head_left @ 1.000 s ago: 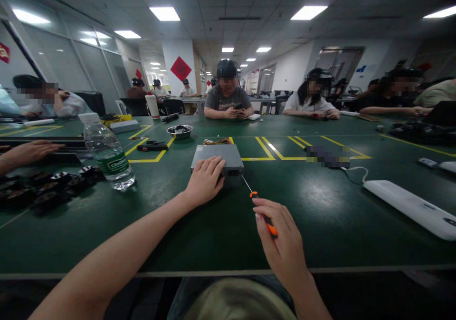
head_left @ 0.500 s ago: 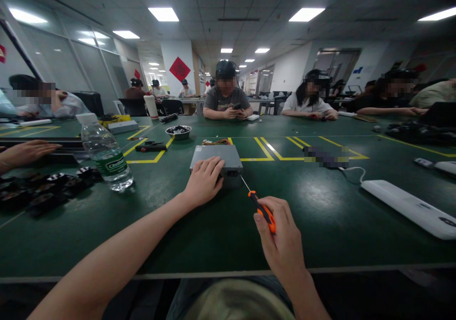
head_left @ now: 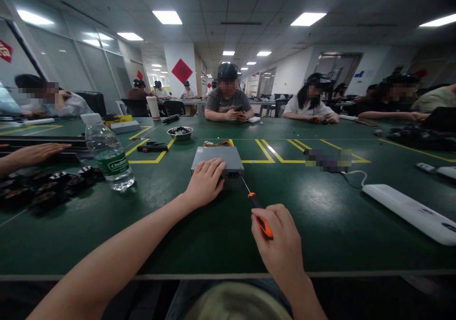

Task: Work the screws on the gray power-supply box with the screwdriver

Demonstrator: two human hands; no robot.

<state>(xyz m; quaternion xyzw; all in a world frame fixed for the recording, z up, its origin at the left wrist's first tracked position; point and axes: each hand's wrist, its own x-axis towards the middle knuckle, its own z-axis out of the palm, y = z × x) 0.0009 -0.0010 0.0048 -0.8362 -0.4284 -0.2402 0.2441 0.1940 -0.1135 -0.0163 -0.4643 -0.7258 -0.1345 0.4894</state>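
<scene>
A grey metal computer power supply (head_left: 233, 157) lies on the green table in front of me, its socket face towards me and coloured wires at its back. My left hand (head_left: 205, 182) grips its near left part, fingers over the top and thumb down at the front face. In my right hand (head_left: 280, 232) is an orange and black screwdriver (head_left: 252, 198), held by the handle between thumb and fingers. The thin shaft slants up and left, its tip at the lower right of the socket face; whether it touches a screw is too small to tell.
Left of me stand a water bottle (head_left: 113, 160) and a heap of black parts (head_left: 53, 187); another person's hand (head_left: 42, 156) rests beyond. Farther back are a metal bowl (head_left: 180, 133) and a black tool (head_left: 153, 147). A white power bank (head_left: 406, 210) lies right. People sit opposite.
My right hand has shifted on the screwdriver handle, with the fingers now covering more of it. The tip stays at the power supply, and my left hand holds its place there.
</scene>
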